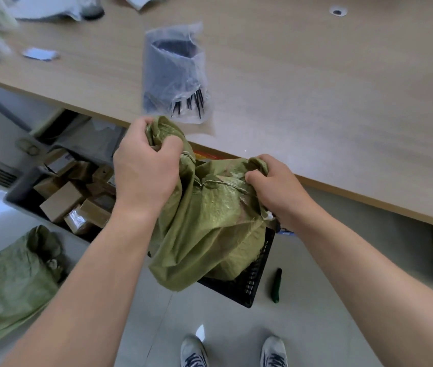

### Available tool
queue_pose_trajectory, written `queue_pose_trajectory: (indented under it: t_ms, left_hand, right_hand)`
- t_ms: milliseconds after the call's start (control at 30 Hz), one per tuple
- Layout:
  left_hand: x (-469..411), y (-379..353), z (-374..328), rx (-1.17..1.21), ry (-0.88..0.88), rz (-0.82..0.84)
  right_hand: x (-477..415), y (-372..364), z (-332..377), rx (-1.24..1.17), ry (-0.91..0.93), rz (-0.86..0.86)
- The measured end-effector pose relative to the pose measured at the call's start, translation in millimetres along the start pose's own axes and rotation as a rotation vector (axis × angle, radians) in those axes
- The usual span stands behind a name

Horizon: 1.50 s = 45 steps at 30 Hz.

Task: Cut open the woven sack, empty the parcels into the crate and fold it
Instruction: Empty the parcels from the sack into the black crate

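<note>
Green woven sack bunched in left hand and right hand.

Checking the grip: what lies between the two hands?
Head view: bunched green sack, its stitched seam running across the gap. Left hand and right hand each grip a bunch of it.

The scene is seen through a single wide-angle view, taken from head height and aimed forward and steeply down. The hands and forearms are caught close, filling the middle of the picture. The surface is crossed slantwise in the upper half, while the floor and the wearer's shoes are taken in at the bottom edge. Straight lines are bowed toward the borders.
</note>
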<state>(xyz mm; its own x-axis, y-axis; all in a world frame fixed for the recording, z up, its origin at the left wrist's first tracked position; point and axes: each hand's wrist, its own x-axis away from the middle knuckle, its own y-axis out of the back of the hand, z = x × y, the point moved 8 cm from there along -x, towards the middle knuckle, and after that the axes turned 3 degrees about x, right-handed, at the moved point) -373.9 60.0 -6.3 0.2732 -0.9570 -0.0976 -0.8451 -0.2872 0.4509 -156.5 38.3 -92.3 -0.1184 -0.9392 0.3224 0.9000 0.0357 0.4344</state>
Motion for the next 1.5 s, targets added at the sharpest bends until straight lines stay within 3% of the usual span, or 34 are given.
queue_pose_trajectory:
  t_ms: [100,267,433,667,767,900,1033,1167,1300,1433,1500]
  left_hand:
    - [0,13,-16,0.087,-0.081,-0.047]
    - [2,-2,4,0.004,0.063,0.034]
    - [6,-1,-5,0.097,-0.029,0.055]
    - [-2,29,-19,0.337,-0.085,-0.114]
    - [-8,26,-7,0.208,0.038,-0.120]
    - [2,39,-28,0.349,-0.137,-0.119]
    - [-7,35,-23,0.246,-0.031,-0.121]
    - [2,49,-40,0.468,-0.129,-0.151]
    - [-10,40,-27,0.289,-0.039,-0.131]
    - [-3,54,-33,0.503,-0.082,-0.184]
    - [-4,51,-33,0.481,-0.104,-0.184]
  right_hand:
    - [4,8,15,-0.072,0.082,-0.015]
    - [5,0,6,0.052,0.015,0.011]
    - [5,8,10,-0.018,0.063,-0.056]
    - [9,22,28,-0.162,0.153,-0.118]
    - [2,14,18,-0.045,0.057,-0.074]
    - [11,26,30,-0.152,0.161,-0.098]
    - [0,25,20,-0.043,0.079,-0.094]
    - [12,35,39,-0.157,0.186,-0.103]
    - [2,25,33,-0.082,0.094,-0.085]
    - [16,39,48,-0.204,0.205,-0.125]
    - [10,40,45,-0.227,0.177,-0.140]
